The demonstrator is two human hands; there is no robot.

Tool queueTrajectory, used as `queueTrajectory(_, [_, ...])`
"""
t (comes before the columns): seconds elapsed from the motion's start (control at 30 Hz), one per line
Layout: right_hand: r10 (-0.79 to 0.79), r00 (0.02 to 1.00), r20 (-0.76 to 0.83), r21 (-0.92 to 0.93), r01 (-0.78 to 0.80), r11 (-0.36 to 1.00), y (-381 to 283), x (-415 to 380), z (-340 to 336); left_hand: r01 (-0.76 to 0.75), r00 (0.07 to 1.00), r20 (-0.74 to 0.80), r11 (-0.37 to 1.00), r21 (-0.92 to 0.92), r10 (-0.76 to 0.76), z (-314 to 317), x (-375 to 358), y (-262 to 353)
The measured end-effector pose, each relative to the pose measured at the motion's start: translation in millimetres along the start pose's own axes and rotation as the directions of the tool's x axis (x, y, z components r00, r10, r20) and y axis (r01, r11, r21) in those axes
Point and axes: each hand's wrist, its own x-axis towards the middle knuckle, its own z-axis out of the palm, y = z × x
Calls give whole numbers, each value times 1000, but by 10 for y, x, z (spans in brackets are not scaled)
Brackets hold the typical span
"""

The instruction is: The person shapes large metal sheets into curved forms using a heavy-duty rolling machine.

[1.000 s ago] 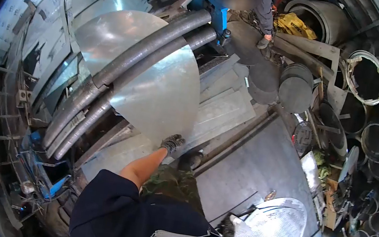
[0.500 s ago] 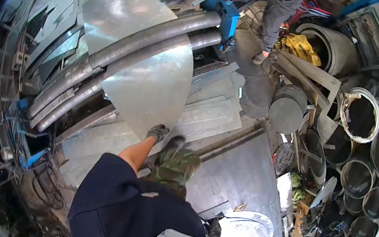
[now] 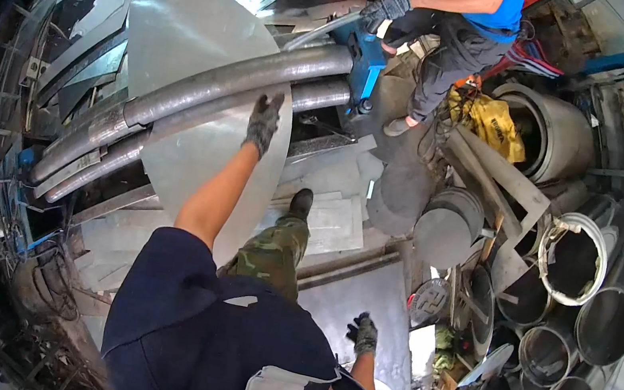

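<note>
A large rounded galvanized metal sheet (image 3: 190, 39) passes between two long grey rollers (image 3: 207, 86) of a rolling machine. My left hand (image 3: 264, 119), in a dark glove, lies flat against the sheet's lower part, just below the rollers near its right edge. Gloved as well, my right hand (image 3: 364, 333) hangs low at my side with loose fingers and holds nothing. My boot (image 3: 300, 201) stands on flat sheets on the floor. A co-worker in a blue shirt (image 3: 482, 2) stands at the machine's blue end (image 3: 366, 58), with a gloved hand (image 3: 387, 3) on a lever.
Flat metal sheets (image 3: 332, 222) lie on the floor ahead. Round metal discs (image 3: 443, 235) and several open cylinders (image 3: 576, 263) crowd the right side. A yellow bag (image 3: 497, 118) lies by a big drum. Frames and cables fill the left.
My left hand has left the sheet's bottom edge and risen to its face just below the rollers. My right hand has come into view. The view has shifted toward the co-worker.
</note>
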Motion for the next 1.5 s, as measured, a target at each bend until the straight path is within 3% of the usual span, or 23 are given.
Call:
queueTrajectory(0.07, [-100, 995, 6, 39, 100, 994, -759, 163, 24, 30, 997, -74, 997, -72, -35, 313, 549, 378])
queueTrajectory(0.13, [-226, 974, 3, 69, 225, 972, -1527, 101, 131, -181, 935, -330, 975, -130, 130, 602, 1253, 330])
queueTrajectory(0.17, [-257, 966, 7, 93, 256, 962, -1856, 14, 201, -184, 935, -328, 974, -130, 133, 683, 1205, 532])
queueTrajectory(0.23, [-286, 957, 45, 90, 282, 955, -2278, 81, 244, 30, 934, -317, 923, -385, -162, 832, 969, 1066])
queueTrajectory(0.27, [-283, 956, 73, 79, 278, 957, -2411, 177, 257, 20, 934, -319, 916, -400, -160, 864, 1152, 1027])
queueTrajectory(0.43, [-166, 970, 179, -441, 230, 868, -3275, 625, 389, 120, 922, -280, 886, -447, -266, 885, 1512, 897])
queueTrajectory(0.47, [-149, 964, 218, -599, 253, 759, -3453, 797, 369, 128, 919, -281, 882, -453, -278, 883, 1555, 892])
queueTrajectory(0.5, [-464, 787, 407, -626, 610, 486, -3471, 1320, 215, 83, 893, -337, 846, -527, -298, 952, 1501, 964])
queueTrajectory(0.53, [-702, 478, 527, -618, 783, 69, -3479, 1852, 55, 82, 889, -346, 848, -524, -300, 987, 1439, 991])
queueTrajectory(0.57, [-583, 151, 798, -583, 439, -684, -3899, 1929, 57, 86, 895, -314, 816, -572, -315, 1020, 1400, 1010])
queueTrajectory(0.63, [-691, 542, 478, -842, 506, -185, -4854, 2305, 575, 28, 849, -377, 745, -667, -370, 1095, 1534, 921])
queueTrajectory(0.67, [-630, -69, 773, -607, 206, -768, -5216, 2966, 608, 24, 847, -384, 748, -663, -368, 1140, 1542, 954])
queueTrajectory(0.7, [-838, 317, 445, -689, 718, -95, -5980, 2068, 1109, -9, 842, -422, 773, -634, -336, 1203, 1487, 999])
queueTrajectory(0.73, [-817, 335, 468, -700, 705, -112, -6508, 2027, 1442, -40, 834, -460, 798, -602, -305, 1261, 1406, 1057])
queueTrajectory(0.8, [-880, 200, 430, -797, 542, -266, -7351, 1810, 2140, -33, 850, -461, 846, -533, -257, 1351, 1361, 1124])
queueTrajectory(0.83, [-855, 259, 449, -760, 614, -213, -7779, 1673, 2411, -115, 820, -517, 814, -570, -246, 1394, 1409, 1140])
queueTrajectory(0.9, [-794, -195, 576, -506, 678, -533, -8500, 2464, 3015, -213, 778, -571, 746, -631, -260, 1429, 1503, 1175])
queueTrajectory(1.0, [-650, 40, 759, -628, 306, -715, -9016, 1637, 3649, -302, 649, -706, 755, -582, -284, 1488, 1565, 1183])
queueTrajectory(1.07, [-481, 123, 868, -492, 343, -800, -9117, 1511, 3951, -283, 608, -737, 787, -548, -295, 1470, 1546, 1212])
queueTrajectory(1.13, [-277, 79, 958, -284, 425, -860, -9094, 1352, 4249, -294, 645, -713, 772, -563, -275, 1408, 1588, 1183])
queueTrajectory(1.27, [3, -98, 995, 52, 505, -861, -8939, 1156, 4508, -278, 569, -775, 823, -496, -275, 1455, 1564, 1249])
queueTrajectory(1.37, [-72, -57, 996, -32, 513, -858, -9228, 1408, 4305, -297, 543, -792, 818, -494, -281, 1430, 1604, 1229])
queueTrajectory(1.5, [-454, 220, 863, -505, 363, -783, -9570, 2023, 3799, -383, 579, -808, 841, -383, -104, 1315, 1694, 1289])
